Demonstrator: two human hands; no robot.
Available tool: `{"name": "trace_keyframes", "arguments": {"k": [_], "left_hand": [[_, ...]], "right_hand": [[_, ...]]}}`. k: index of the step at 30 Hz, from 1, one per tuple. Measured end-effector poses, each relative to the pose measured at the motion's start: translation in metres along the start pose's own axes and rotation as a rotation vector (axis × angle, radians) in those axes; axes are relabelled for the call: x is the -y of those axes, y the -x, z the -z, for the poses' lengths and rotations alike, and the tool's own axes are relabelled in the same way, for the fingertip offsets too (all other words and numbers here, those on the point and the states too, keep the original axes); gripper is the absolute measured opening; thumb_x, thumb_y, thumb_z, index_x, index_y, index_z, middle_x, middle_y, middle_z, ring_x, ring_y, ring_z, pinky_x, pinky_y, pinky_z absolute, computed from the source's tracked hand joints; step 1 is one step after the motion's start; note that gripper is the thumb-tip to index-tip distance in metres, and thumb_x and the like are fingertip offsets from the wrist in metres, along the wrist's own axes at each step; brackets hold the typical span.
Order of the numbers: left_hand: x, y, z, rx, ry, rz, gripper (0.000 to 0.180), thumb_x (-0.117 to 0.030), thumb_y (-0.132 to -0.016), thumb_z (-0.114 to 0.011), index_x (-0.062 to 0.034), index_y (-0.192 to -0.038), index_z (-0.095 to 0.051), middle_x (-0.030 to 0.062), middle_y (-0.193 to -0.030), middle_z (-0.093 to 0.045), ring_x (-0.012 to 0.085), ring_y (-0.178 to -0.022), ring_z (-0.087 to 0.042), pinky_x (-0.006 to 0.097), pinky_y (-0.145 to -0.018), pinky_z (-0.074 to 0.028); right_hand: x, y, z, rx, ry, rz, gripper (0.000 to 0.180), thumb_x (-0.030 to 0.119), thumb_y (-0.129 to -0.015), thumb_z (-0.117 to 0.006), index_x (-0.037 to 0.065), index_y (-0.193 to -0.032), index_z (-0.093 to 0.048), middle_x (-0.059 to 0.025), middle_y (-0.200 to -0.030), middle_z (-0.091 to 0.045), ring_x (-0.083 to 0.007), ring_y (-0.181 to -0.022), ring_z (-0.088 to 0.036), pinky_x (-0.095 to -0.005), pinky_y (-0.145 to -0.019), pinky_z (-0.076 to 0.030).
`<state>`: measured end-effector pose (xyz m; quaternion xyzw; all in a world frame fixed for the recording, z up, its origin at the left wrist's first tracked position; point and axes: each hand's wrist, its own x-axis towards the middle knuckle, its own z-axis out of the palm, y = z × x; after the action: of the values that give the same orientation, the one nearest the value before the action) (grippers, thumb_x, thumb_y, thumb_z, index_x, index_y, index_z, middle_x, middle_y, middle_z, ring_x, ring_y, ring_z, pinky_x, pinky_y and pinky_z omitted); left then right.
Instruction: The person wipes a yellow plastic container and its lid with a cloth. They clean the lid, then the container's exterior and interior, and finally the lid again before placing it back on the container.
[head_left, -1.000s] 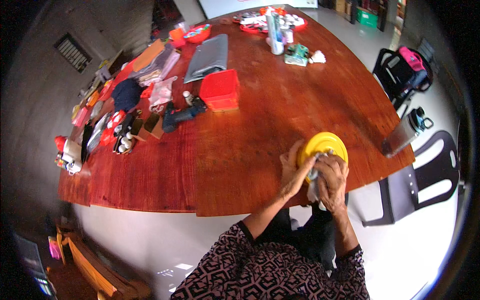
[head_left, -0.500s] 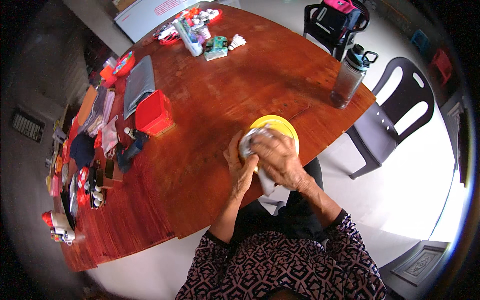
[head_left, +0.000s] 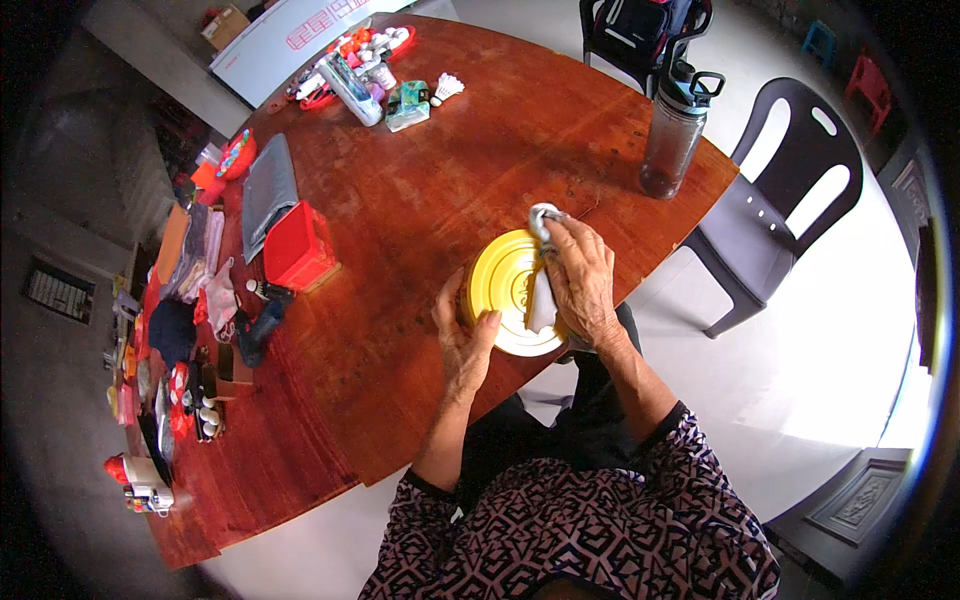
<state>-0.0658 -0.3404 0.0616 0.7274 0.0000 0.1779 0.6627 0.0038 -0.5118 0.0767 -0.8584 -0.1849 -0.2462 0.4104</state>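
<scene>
**Yellow lid wiped at the counter's near edge**

The yellow lid (head_left: 505,290), a round ridged disc, sat at the near edge of the wooden counter (head_left: 420,200). It looked light, rigid and probably slick, best held by the rim. The left hand (head_left: 463,340) had its grip curled around the lid's near-left rim. The right hand (head_left: 580,280) pressed a soft white cloth (head_left: 541,300) onto its face, fingers closed over it.
</scene>
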Motion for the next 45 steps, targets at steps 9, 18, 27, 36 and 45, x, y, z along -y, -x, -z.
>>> {"name": "trace_keyframes", "arguments": {"k": [9, 18, 27, 36, 45], "left_hand": [[-0.001, 0.0, -0.01, -0.098, -0.191, 0.115, 0.079, -0.069, -0.088, -0.041, -0.0101, -0.14, -0.035, 0.0215, -0.136, -0.031, 0.0326, -0.121, -0.032, 0.051, -0.099, -0.031], [-0.004, -0.001, -0.006, -0.151, 0.041, 0.203, 0.071, -0.047, -0.087, -0.062, -0.0043, -0.136, -0.034, 0.0181, -0.131, -0.032, 0.0275, -0.123, -0.036, 0.044, -0.103, -0.034], [-0.014, 0.004, -0.009, -0.099, 0.169, 0.289, 0.076, -0.035, -0.084, -0.07, 0.0019, -0.136, -0.03, 0.0215, -0.133, -0.031, 0.0291, -0.125, -0.037, 0.043, -0.105, -0.035], [-0.011, 0.005, -0.014, -0.112, -0.163, 0.188, 0.074, -0.063, -0.089, -0.045, -0.014, -0.144, -0.035, 0.0282, -0.136, -0.03, 0.0374, -0.123, -0.033, 0.05, -0.1, -0.034], [0.004, 0.008, -0.014, -0.17, -0.115, 0.151, 0.079, -0.062, -0.086, -0.055, -0.0138, -0.143, -0.032, 0.0258, -0.133, -0.031, 0.0333, -0.12, -0.032, 0.05, -0.102, -0.031]], "right_hand": [[0.031, 0.005, 0.004, 0.143, 0.025, 0.382, 0.051, 0.014, -0.082, -0.061, 0.006, -0.131, -0.051, -0.015, -0.136, -0.049, -0.0378, -0.13, -0.042, -0.0466, -0.099, -0.038], [0.017, 0.047, 0.019, 0.29, -0.131, 0.548, 0.06, 0.013, -0.074, -0.072, 0.011, -0.13, -0.054, -0.0092, -0.141, -0.046, -0.0309, -0.135, -0.039, -0.0426, -0.101, -0.039], [-0.027, 0.043, -0.004, -0.021, -0.263, -0.193, 0.045, 0.001, -0.081, -0.062, 0.001, -0.126, -0.054, -0.0233, -0.13, -0.05, -0.0408, -0.124, -0.046, -0.047, -0.102, -0.039], [0.033, 0.047, 0.011, 0.178, -0.173, 0.445, 0.053, 0.003, -0.072, -0.069, 0.0, -0.123, -0.055, -0.0175, -0.134, -0.049, -0.0386, -0.132, -0.04, -0.0489, -0.106, -0.036], [0.029, -0.001, 0.0, 0.141, -0.028, 0.351, 0.045, 0.013, -0.081, -0.066, 0.007, -0.125, -0.055, -0.0127, -0.133, -0.051, -0.0334, -0.132, -0.042, -0.0454, -0.103, -0.036]]}}
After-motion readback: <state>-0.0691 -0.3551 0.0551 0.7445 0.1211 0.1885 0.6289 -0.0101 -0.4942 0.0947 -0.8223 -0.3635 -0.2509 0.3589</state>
